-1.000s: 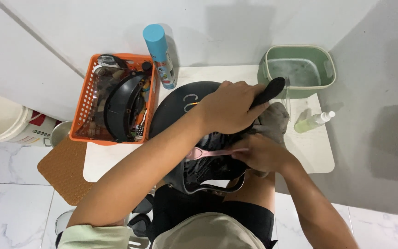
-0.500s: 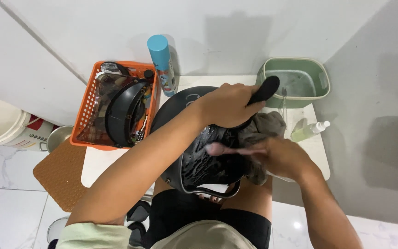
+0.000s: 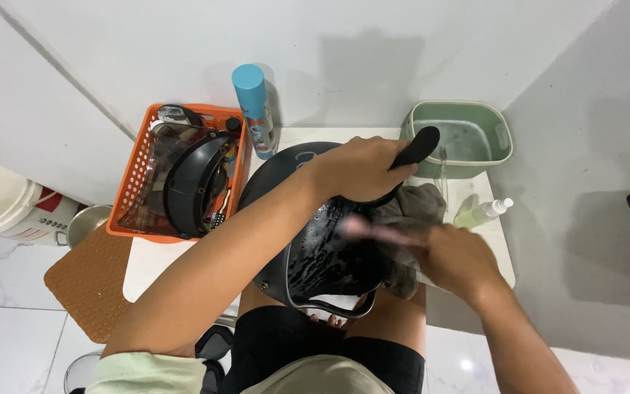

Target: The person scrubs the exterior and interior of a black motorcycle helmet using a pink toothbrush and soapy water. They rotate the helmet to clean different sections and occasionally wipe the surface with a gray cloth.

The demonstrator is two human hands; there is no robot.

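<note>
1. A black helmet point(image 3: 322, 252) sits at the centre of the frame, partly on the white worktop point(image 3: 154, 263) and partly over the person's lap; its surface is wet and speckled with drops.
2. The left hand point(image 3: 355, 169) lies on the helmet's upper side, fingers closed around a black handle point(image 3: 417, 146) that sticks out toward the upper right.
3. The right hand point(image 3: 450, 255), right of centre, is closed on a pinkish item point(image 3: 366, 230) held against the helmet; the item is blurred and I cannot tell what it is.
4. A grey cloth point(image 3: 413, 208) lies bunched between the two hands, touching the helmet's right side.
5. A green basin point(image 3: 504, 138) holding water stands at the upper right of the worktop.
6. A small clear bottle point(image 3: 479, 213) lies just below the basin.
7. An orange basket point(image 3: 129, 190) at the left holds a second dark helmet point(image 3: 191, 182).
8. A blue spray can point(image 3: 255, 109) stands upright between the basket and the wet helmet.
</note>
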